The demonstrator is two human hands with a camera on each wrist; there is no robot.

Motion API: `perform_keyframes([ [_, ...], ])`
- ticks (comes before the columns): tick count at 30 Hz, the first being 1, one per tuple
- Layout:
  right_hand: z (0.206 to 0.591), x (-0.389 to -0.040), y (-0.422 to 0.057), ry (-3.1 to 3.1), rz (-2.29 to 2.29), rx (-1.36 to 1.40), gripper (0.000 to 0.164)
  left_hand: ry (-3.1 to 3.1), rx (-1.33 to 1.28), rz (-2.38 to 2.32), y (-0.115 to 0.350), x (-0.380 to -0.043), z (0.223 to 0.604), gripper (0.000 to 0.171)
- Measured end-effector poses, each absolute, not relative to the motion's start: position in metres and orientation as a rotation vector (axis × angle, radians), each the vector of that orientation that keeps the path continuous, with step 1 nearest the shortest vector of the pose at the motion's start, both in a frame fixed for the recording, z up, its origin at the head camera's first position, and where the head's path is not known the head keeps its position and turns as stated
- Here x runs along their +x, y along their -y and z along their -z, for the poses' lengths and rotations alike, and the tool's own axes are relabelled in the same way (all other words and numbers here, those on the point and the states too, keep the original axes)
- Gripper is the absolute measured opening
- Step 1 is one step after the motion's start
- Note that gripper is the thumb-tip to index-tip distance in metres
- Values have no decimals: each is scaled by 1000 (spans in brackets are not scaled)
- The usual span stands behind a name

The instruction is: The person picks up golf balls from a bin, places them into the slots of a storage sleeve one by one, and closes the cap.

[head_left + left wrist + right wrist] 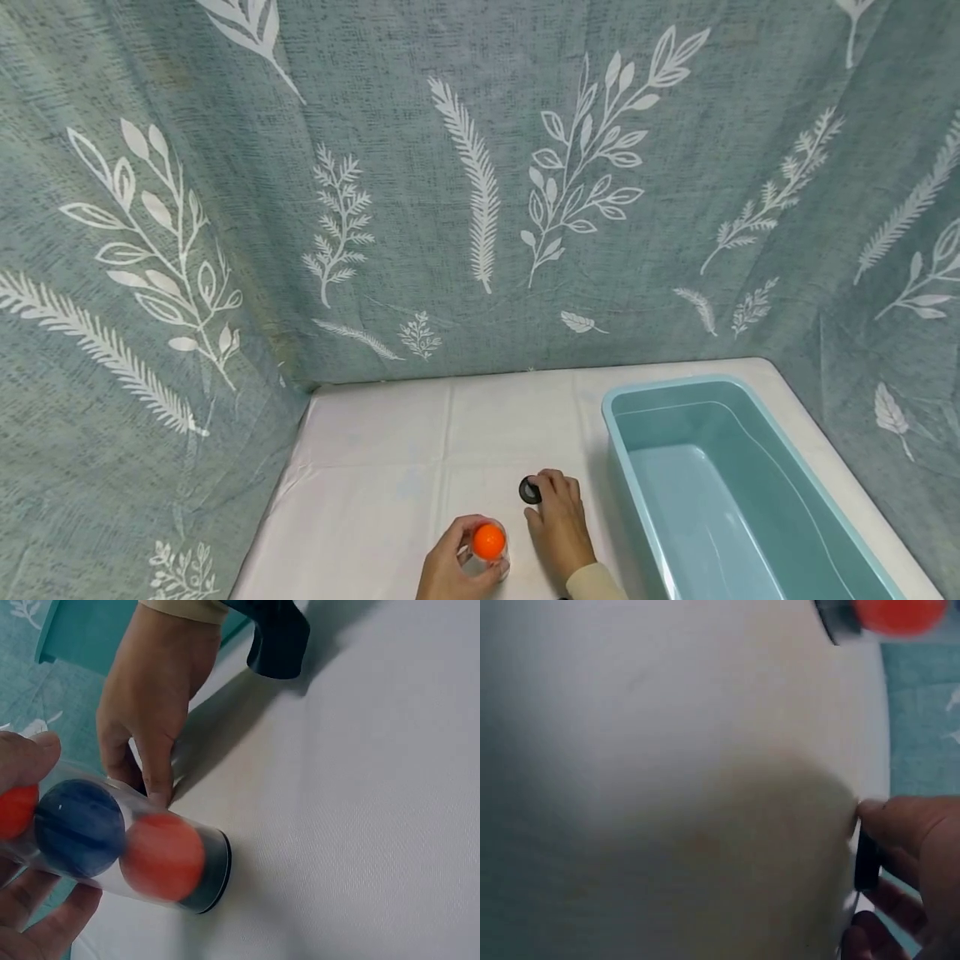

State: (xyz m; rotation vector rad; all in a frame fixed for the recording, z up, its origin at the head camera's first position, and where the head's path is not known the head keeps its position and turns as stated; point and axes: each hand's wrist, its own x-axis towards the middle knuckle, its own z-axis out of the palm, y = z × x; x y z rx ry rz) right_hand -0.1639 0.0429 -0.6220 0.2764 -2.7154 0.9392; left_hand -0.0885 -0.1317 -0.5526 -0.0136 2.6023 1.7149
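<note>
My left hand (pixel 456 567) grips a clear plastic tube (pixel 112 879) round its side, and it stands upright over the white table. Inside is a stack of balls: an orange ball (pixel 489 542) at the open top, a blue ball (pixel 79 829) below it, and a lower orange ball (pixel 163 857) near the tube's black base (pixel 211 876). To the right, my right hand (pixel 561 529) pinches a round black lid (pixel 529 491) by its edge, close to the tabletop. In the right wrist view, the lid (pixel 867 862) shows edge-on between thumb and fingers.
A large teal plastic tub (pixel 626 467) stands on the table right of my right hand. The white-covered table (pixel 375 467) meets a leaf-patterned green-grey cloth (pixel 420 208) at the back and both sides.
</note>
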Motion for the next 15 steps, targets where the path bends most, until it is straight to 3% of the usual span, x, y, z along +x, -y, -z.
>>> perform_keyframes([
  [8, 622, -160, -42, 2745, -867, 329, 27, -2634, 40, -1685, 131, -89, 553, 50],
  [15, 612, -154, -39, 2633, -1026, 296, 41, -2668, 66, -1655, 131, -88, 552, 51],
])
